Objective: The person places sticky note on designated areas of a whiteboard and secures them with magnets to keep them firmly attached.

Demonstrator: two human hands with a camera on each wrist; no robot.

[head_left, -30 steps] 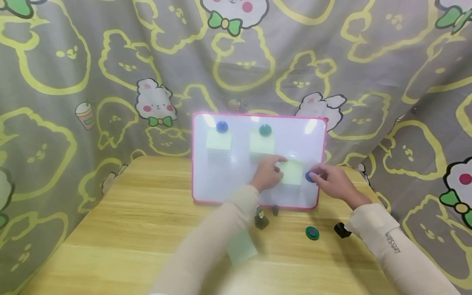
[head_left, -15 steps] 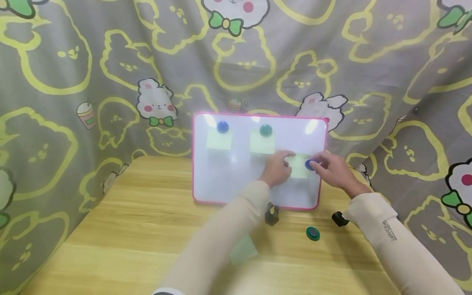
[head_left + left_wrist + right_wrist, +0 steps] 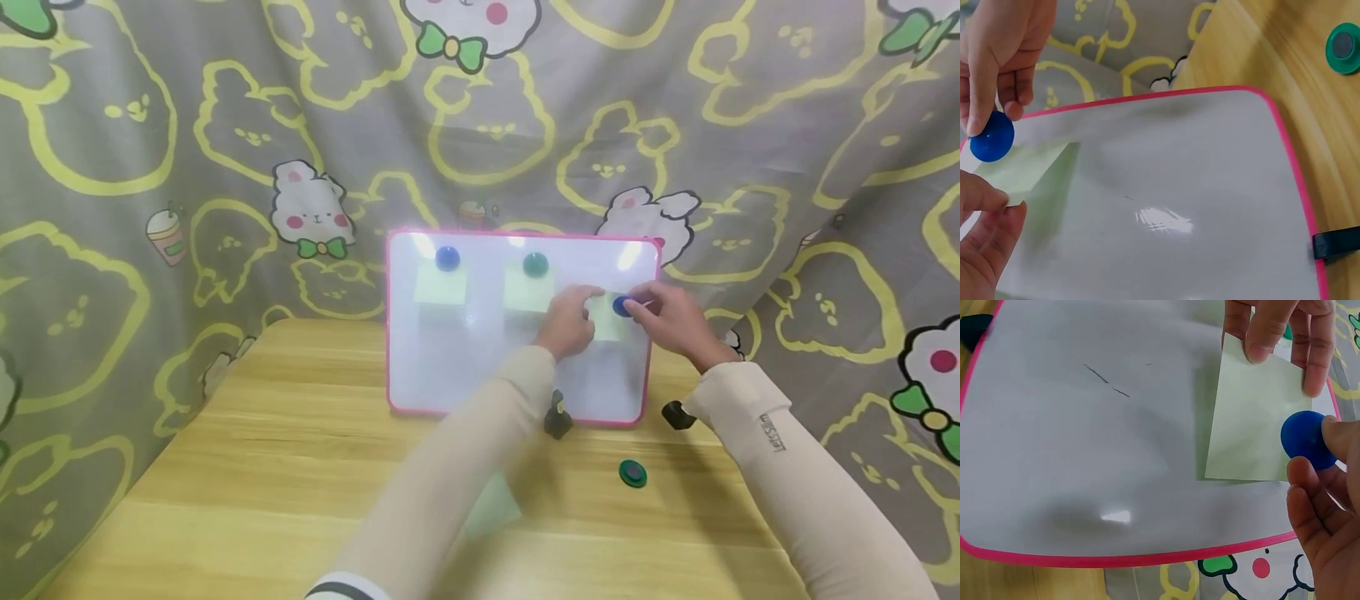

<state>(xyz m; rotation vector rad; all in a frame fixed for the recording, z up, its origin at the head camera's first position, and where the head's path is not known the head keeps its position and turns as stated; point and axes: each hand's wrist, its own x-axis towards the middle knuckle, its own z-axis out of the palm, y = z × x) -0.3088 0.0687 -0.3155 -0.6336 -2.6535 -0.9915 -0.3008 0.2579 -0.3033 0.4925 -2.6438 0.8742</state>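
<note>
A pale green paper note (image 3: pixel 1254 419) stands slightly off the face of a pink-edged whiteboard (image 3: pixel 465 367), at its right side. My left hand (image 3: pixel 567 322) pinches the note by its left edge between thumb and fingers. From the right, my right hand (image 3: pixel 670 317) holds a round blue magnet (image 3: pixel 992 137) between thumb and fingertips, over the note's upper right part. Two more notes hang on the board: the left note (image 3: pixel 441 287) under a blue magnet (image 3: pixel 447 259), the middle note (image 3: pixel 527 293) under a green magnet (image 3: pixel 536 265).
On the wooden table (image 3: pixel 300 450) a loose green magnet (image 3: pixel 633 473) lies before the board's right end. Another pale green paper (image 3: pixel 492 507) lies partly hidden by the left sleeve. A patterned curtain (image 3: pixel 360 133) hangs close behind the board. A black clip (image 3: pixel 1336 242) grips the board's lower edge.
Both hands have moved up the board, carrying the note and the blue magnet higher. The magnet has come from beside the note to over its upper right part.
</note>
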